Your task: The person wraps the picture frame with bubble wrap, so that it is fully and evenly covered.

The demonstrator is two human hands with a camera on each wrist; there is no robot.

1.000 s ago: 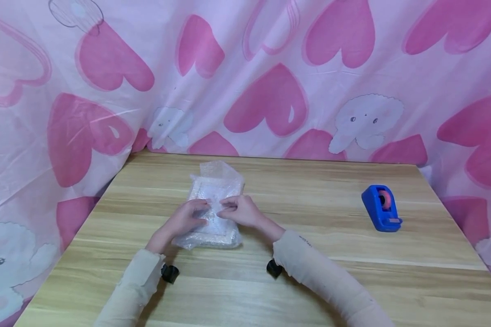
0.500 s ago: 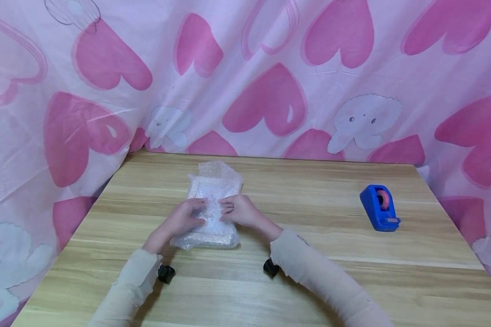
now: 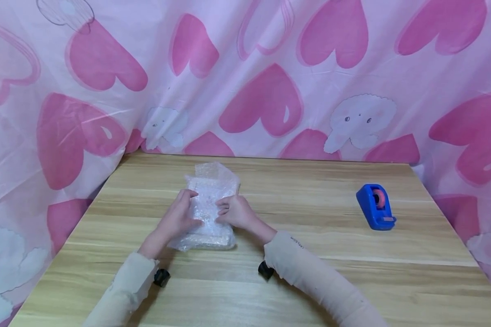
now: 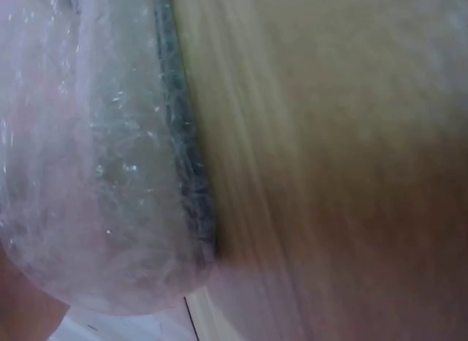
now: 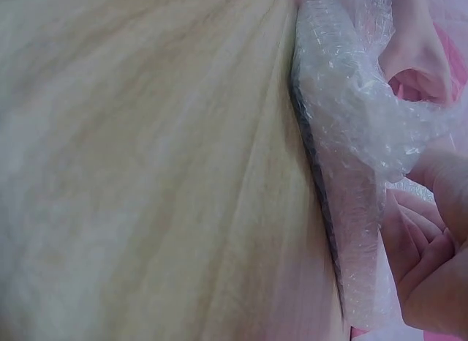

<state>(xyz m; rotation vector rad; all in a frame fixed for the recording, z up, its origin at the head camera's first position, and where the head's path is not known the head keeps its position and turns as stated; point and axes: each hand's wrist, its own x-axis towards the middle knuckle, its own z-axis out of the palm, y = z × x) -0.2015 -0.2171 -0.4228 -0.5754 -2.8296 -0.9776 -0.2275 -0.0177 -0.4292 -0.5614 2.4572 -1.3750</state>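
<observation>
A flat rectangular item wrapped in bubble wrap (image 3: pixel 208 236) lies on the table, its contents blurred by the plastic. My left hand (image 3: pixel 176 218) rests at the package's left side, thumb and fingers spread apart on the wrap. From the right, my right hand (image 3: pixel 239 213) pinches a raised edge of the plastic between thumb and fingers. The right wrist view shows this loose flap (image 5: pixel 417 129) standing up from the package, with the left hand (image 5: pixel 420 55) behind it. Up close in the left wrist view, the wrap (image 4: pixel 124 158) has a dark lower edge along the tabletop.
A blue tape dispenser (image 3: pixel 375 206) with a pinkish roll stands on the right of the wooden table (image 3: pixel 303 195). Pink heart-patterned cloth (image 3: pixel 262 100) hangs behind and at the sides. Small black devices (image 3: pixel 161 277) sit by both wrists.
My left hand has shifted slightly left on the wrap, its thumb and fingers wider apart. The right hand stays by the middle of the package. The whole view has drifted a little.
</observation>
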